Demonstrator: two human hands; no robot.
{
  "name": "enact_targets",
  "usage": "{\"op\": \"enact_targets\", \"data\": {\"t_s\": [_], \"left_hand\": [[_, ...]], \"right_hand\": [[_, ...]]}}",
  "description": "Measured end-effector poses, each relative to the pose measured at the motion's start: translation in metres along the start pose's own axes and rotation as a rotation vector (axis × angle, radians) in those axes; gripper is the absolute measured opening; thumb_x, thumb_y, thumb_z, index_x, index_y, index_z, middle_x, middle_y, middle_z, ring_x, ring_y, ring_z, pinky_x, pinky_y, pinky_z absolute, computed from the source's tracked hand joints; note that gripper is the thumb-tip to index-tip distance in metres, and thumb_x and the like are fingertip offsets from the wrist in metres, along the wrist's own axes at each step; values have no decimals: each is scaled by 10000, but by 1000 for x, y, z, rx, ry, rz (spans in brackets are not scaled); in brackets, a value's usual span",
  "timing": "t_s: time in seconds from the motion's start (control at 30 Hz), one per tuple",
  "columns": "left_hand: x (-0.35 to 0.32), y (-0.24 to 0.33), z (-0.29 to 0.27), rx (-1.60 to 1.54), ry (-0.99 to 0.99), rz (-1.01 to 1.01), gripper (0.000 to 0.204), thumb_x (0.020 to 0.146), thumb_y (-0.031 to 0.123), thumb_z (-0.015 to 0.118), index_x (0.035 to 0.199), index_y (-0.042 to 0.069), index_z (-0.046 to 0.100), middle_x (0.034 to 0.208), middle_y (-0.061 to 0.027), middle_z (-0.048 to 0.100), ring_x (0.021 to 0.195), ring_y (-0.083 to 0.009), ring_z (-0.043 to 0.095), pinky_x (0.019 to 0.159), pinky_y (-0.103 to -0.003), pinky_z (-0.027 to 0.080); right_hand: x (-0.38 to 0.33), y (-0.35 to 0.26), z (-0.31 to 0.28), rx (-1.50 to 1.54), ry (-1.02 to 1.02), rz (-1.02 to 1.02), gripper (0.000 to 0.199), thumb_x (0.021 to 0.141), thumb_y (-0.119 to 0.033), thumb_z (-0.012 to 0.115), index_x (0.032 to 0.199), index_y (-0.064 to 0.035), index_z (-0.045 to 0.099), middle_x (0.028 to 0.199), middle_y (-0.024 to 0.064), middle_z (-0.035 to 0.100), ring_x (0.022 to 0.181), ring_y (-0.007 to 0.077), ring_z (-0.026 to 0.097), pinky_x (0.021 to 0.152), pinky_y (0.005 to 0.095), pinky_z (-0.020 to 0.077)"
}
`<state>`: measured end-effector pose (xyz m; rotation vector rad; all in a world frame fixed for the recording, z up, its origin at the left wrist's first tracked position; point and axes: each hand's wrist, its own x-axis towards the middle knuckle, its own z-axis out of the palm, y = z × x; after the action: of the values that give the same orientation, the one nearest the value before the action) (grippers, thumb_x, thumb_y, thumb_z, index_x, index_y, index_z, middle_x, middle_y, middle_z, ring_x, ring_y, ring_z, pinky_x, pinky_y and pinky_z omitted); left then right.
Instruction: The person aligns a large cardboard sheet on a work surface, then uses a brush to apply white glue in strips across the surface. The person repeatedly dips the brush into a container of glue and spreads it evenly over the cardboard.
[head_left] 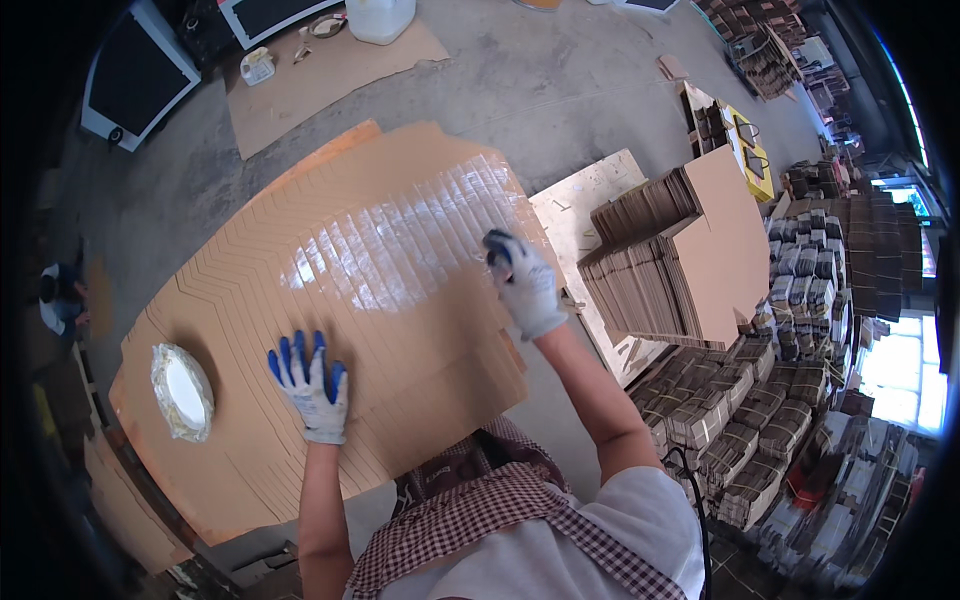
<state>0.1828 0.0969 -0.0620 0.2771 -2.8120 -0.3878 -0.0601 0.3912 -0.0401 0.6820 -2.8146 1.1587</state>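
Checked cloth apron [450, 515] faces glossy-streaked, overlapping flat cardboard sheets [335, 312].

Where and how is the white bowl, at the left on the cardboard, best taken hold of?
Probably by the rim of the bowl, coming from the right with the left hand, which is nearer. The bowl stands apart on the cardboard, open side up; its raised rim offers an edge, and no handle shows.
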Motion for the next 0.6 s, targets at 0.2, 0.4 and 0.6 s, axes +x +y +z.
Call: {"op": "enact_targets", "data": {"t_s": [0.2,0.4,0.6], "left_hand": [[27,102,57,-221,-378,484,483,865,382,720,1283,145,681,1376,-93,628,1326,-294,550,1211,-573,314],[32,114,66,-173,-339,459,434,896,358,697,1281,157,680,1345,-77,651,1290,-283,577,1198,-570,335],[36,117,66,-156,-372,485,459,878,374,704,1278,151,684,1349,-87,648,1291,-301,573,1196,-573,333]], "right_hand": [[-71,-20,22,-236,-396,-348,474,846,-195,700,1306,-117,622,1439,92,583,1321,296,568,1099,431,469],[-37,42,-2,-257,-204,-168,423,845,-229,702,1254,-140,643,1411,93,591,1312,303,569,1058,435,495],[-52,37,21,-335,-277,-443,388,836,-168,685,1219,-122,652,1337,71,633,1254,298,610,1050,429,507]]}}
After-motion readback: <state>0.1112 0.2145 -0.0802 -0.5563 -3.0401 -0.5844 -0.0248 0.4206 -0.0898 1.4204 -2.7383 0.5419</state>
